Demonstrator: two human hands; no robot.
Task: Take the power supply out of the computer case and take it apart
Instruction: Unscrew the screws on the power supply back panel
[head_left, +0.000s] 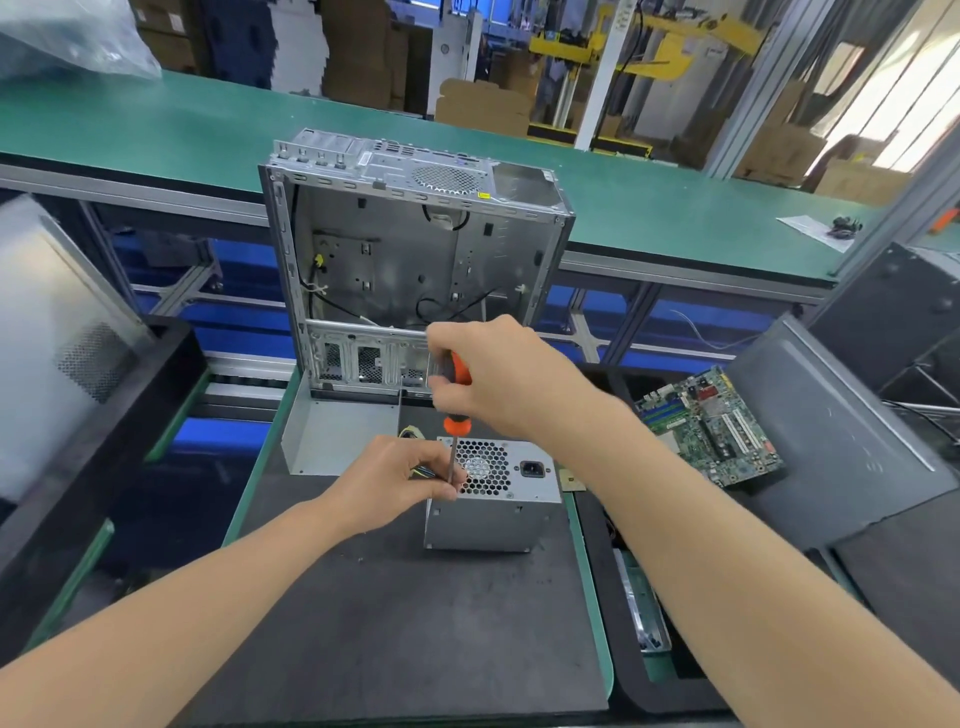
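Screwdriver: handle gripped by right hand, shaft pinched by left hand at left top edge of power supply; tip hidden. Open mat lay nearer; computer case stood just beyond.

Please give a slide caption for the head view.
Right hand holds an orange-handled screwdriver on the grey metal power supply box; left hand pinches its shaft.

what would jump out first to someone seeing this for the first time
The eye goes to the middle of the view, where the right hand grips an orange-and-black screwdriver upright. The left hand pinches its shaft at the top corner of the grey power supply, which sits on the dark mat. Just behind stands the open computer case, and a green motherboard lies off to the right.
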